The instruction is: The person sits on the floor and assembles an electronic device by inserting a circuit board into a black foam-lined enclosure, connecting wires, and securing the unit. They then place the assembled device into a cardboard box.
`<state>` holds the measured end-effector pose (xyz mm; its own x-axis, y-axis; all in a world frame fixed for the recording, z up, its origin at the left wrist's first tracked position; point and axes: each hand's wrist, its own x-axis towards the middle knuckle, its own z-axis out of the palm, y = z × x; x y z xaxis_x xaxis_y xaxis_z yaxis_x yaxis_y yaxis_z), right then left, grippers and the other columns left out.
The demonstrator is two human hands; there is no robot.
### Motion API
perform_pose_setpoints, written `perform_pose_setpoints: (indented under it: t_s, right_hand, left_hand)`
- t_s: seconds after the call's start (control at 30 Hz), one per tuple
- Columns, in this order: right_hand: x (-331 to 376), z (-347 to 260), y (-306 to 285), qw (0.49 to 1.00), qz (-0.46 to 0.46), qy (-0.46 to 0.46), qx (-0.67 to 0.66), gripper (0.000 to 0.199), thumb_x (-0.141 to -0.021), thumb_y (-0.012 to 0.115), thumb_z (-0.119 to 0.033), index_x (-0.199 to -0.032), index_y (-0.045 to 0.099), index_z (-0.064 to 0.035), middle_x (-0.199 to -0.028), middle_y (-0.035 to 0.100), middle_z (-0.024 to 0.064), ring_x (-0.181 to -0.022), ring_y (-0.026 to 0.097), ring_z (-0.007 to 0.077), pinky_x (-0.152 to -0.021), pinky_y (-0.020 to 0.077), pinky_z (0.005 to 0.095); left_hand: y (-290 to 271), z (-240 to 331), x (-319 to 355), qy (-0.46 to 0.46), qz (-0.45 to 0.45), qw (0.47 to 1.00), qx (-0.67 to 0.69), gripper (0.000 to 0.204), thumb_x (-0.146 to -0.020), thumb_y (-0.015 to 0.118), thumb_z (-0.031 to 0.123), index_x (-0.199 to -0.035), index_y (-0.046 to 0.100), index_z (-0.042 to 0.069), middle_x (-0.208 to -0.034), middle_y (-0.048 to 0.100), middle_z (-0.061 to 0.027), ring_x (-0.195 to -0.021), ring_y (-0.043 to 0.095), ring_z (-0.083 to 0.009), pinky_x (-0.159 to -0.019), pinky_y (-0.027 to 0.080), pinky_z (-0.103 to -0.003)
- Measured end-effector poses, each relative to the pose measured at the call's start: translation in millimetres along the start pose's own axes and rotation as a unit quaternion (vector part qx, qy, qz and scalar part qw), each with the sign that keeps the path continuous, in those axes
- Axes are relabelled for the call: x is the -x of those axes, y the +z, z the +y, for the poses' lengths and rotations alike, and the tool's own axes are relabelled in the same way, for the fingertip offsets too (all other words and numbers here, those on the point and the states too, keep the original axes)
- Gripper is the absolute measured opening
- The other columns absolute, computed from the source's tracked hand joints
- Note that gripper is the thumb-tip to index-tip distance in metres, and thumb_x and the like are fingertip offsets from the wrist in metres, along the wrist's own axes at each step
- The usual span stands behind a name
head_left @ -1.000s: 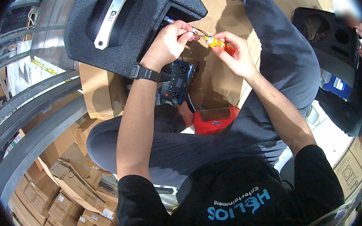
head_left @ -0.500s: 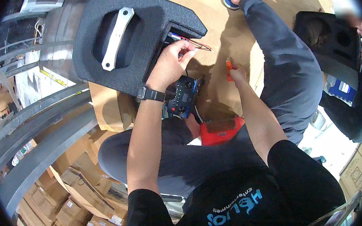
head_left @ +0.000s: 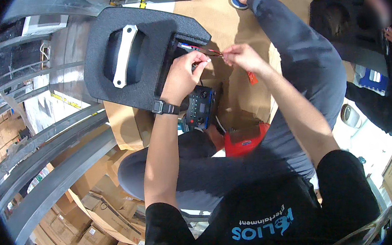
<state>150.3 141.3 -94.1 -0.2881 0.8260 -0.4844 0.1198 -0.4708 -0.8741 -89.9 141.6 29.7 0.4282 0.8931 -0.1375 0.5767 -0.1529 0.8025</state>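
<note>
A black textured speaker cabinet [head_left: 145, 22] with a white bar handle [head_left: 125, 56] lies in front of me on the left. From an opening in its side come thin red and black wires [head_left: 212, 52]. My right hand [head_left: 245, 58] pinches their loose ends. Closed just left of it, at the opening, my left hand [head_left: 184, 75] holds a small white piece [head_left: 208, 61] between thumb and fingertips. An orange object [head_left: 252, 78], small and slim, shows below my right hand; whether it is held or lies on the cardboard I cannot tell.
A black control panel [head_left: 201, 107] with knobs stands below the cabinet opening, near a red bag [head_left: 244, 142]. Brown cardboard [head_left: 224, 15] covers the floor. Metal rails [head_left: 54, 149] and cartons [head_left: 94, 238] line the left. On the right another person handles a black cabinet [head_left: 333, 40].
My right hand has moved up and left from the orange object to the wire ends. My left hand stays by the opening. The view has shifted slightly.
</note>
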Motion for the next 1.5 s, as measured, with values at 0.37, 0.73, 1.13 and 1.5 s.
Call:
perform_pose_setpoints:
  t_s: [0.37, 0.73, 1.13, 1.5]
  right_hand:
    - [3, -71, -2, 0.948, -0.146, -0.198, 0.204, 0.023, -0.089, 0.073, -0.022, -0.103, 0.079, -0.0043, -0.092, 0.078, 0.0127, -0.086, 0.073, 0.0204, -0.082, 0.0566, 0.0357]
    - [-18, -59, 1, 0.948, -0.242, -0.141, 0.152, 0.017, -0.088, 0.076, -0.014, -0.100, 0.079, -0.0035, -0.093, 0.078, 0.0077, -0.087, 0.071, 0.0156, -0.084, 0.0558, 0.0319]
    - [-35, -48, 4, 0.924, -0.348, 0.046, 0.149, 0.030, -0.091, 0.077, -0.026, -0.115, 0.076, -0.0087, -0.115, 0.075, 0.0029, -0.110, 0.066, 0.0160, -0.093, 0.0523, 0.0346]
    - [-31, -45, 10, 0.917, -0.367, 0.051, 0.149, 0.035, -0.085, 0.079, -0.027, -0.116, 0.076, -0.0102, -0.110, 0.075, 0.0026, -0.106, 0.067, 0.0158, -0.093, 0.0542, 0.0335]
  left_hand:
    - [21, 20, -12, -0.048, 0.016, 0.994, -0.096, 0.017, -0.085, 0.078, 0.007, -0.098, 0.067, 0.000, -0.088, 0.076, -0.0148, -0.086, 0.076, -0.0293, -0.076, 0.058, -0.037]
    - [29, 23, -11, -0.063, 0.000, 0.970, -0.237, 0.022, -0.081, 0.083, 0.012, -0.089, 0.064, 0.005, -0.076, 0.071, -0.0128, -0.076, 0.072, -0.0354, -0.066, 0.056, -0.043]
    - [30, 17, -12, 0.003, -0.061, 0.933, -0.355, 0.014, -0.084, 0.077, 0.012, -0.082, 0.063, 0.006, -0.075, 0.070, -0.0129, -0.074, 0.071, -0.0358, -0.065, 0.057, -0.045]
    - [90, 69, 95, -0.208, 0.156, 0.946, -0.193, 0.048, -0.082, 0.083, 0.024, -0.113, 0.057, -0.002, -0.117, 0.063, -0.0207, -0.111, 0.062, -0.0371, -0.094, 0.049, -0.046]
